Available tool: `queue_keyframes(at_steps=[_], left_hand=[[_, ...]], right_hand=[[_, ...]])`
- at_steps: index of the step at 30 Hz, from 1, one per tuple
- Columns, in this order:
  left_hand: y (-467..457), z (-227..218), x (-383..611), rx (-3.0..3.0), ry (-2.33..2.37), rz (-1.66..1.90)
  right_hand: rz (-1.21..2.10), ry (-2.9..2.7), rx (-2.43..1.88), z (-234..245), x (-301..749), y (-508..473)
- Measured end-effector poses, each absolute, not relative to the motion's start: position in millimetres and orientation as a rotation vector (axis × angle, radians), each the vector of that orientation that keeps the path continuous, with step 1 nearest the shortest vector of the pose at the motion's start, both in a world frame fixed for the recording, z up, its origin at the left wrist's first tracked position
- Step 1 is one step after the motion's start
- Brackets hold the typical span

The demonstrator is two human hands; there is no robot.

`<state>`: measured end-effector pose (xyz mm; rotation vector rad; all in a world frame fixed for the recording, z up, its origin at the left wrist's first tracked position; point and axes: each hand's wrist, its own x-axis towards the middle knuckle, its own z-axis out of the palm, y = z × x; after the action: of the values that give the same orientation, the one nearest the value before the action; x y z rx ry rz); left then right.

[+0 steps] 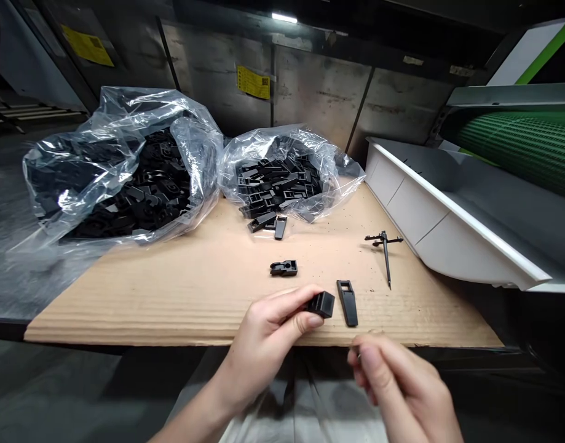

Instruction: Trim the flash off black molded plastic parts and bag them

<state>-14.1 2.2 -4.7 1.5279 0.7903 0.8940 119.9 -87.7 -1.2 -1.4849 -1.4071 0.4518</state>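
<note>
Between the thumb and fingers of my left hand (pixel 275 329) is a black plastic part (pixel 323 304), held above the front of the cardboard sheet (pixel 171 289). My right hand (pixel 397 381) is closed in a pinch just off the front edge; whatever sits in the fingertips is too small and hidden to make out. A long tapered black plastic piece (pixel 347 303) with a square opening lies on the cardboard between the hands. Behind my left hand rests a smaller black plastic part (pixel 283 268). Farther right is a thin black sprue (pixel 386 258) with short side arms.
At the back left stands a clear plastic bag (pixel 199 147) full of black parts, with a second clear bag (pixel 337 175) of tapered pieces beside it. A white tray (pixel 402 209) borders the right side, below a green mesh roll (pixel 522 141). Metal panels (pixel 314 92) close off the back.
</note>
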Motion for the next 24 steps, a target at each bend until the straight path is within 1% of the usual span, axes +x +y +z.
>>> queue_keyframes(at_steps=[3, 6, 11, 15, 20, 24], left_hand=[[2, -2, -16, 1.579, 0.699, 0.89], [1, -2, -16, 1.599, 0.637, 0.86], [1, -1, -18, 1.644, 0.613, 0.88], [4, -1, -22, 1.661, 0.616, 0.838], [5, -3, -21, 1.33, 0.527, 0.764], [4, -4, -15, 1.167, 0.459, 0.808]], right_hand=[[0.565, -1.232, -1.587, 5, 130, -85], [0.678, -1.138, -1.582, 12, 128, -76], [0.918, -1.197, -1.496, 20, 122, -56], [0.821, -1.115, -1.556, 18, 130, -56], [0.73, -1.034, -1.611, 6, 136, -77], [0.615, -1.151, -1.69, -10, 133, -88]])
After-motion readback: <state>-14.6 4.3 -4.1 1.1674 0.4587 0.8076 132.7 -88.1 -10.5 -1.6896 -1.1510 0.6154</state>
